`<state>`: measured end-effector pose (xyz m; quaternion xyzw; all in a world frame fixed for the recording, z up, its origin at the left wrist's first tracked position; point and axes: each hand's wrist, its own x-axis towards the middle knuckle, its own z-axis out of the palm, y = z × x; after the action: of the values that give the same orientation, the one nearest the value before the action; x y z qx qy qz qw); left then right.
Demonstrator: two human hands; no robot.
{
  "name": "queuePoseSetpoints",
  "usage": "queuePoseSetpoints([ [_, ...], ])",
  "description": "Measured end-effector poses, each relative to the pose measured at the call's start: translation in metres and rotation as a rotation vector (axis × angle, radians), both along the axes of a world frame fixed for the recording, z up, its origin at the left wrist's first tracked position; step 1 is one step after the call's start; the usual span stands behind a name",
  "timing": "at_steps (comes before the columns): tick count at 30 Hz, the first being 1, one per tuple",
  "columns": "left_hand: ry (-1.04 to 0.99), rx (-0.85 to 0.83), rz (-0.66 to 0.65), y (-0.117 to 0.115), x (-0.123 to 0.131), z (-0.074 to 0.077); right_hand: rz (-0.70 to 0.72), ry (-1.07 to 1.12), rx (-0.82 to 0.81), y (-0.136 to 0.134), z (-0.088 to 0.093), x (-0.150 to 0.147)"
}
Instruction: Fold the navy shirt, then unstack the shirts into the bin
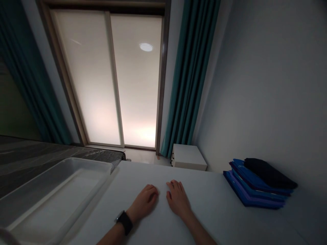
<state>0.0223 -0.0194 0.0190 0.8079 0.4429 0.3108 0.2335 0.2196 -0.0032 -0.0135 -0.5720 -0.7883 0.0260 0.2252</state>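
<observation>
Both of my bare hands rest on the white tabletop point(158, 228), a small gap apart. My left hand point(145, 202), with a black watch point(124, 223) on its wrist, lies with its fingers curled inward and together; nothing shows in them. To its right, my right hand point(177, 199) lies palm down with fingers stretched forward and slightly apart, holding nothing. On the right side of the table is a stack of folded clothes point(258, 190) in blue and purple, with a black folded garment point(269, 173) on top. Neither hand touches the stack.
A translucent plastic bin point(102, 185) stands at the left, its inside showing no contents. Beyond the table's far edge is a white cabinet point(189, 154). Farther back are a frosted sliding door point(138, 85) and teal curtains point(192, 68). A plain wall point(276, 85) runs along the right.
</observation>
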Motion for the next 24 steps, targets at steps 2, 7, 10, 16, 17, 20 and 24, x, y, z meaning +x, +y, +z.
queuePoseSetpoints([
  [2,-0.018,0.007,0.014,-0.001,0.0,-0.002,-0.007,-0.008,0.001,-0.001,0.0,0.0],
  [7,-0.056,0.004,0.017,0.0,-0.005,-0.007,-0.034,-0.021,-0.042,-0.009,0.001,-0.002],
  [10,-0.064,0.007,-0.029,-0.003,-0.009,-0.008,-0.018,-0.001,-0.064,-0.019,0.003,0.0],
  [16,-0.052,0.004,-0.045,-0.009,-0.015,-0.006,0.033,0.136,-0.073,-0.035,0.003,0.009],
  [17,-0.046,0.005,-0.031,-0.01,-0.015,-0.006,0.026,0.166,-0.064,-0.036,0.003,0.01],
  [20,-0.037,0.024,-0.008,-0.011,-0.014,-0.007,-0.011,0.327,-0.018,-0.036,0.0,0.011],
  [24,-0.058,0.008,0.036,-0.014,-0.01,-0.008,-0.076,0.684,-0.047,-0.035,-0.005,0.013],
])
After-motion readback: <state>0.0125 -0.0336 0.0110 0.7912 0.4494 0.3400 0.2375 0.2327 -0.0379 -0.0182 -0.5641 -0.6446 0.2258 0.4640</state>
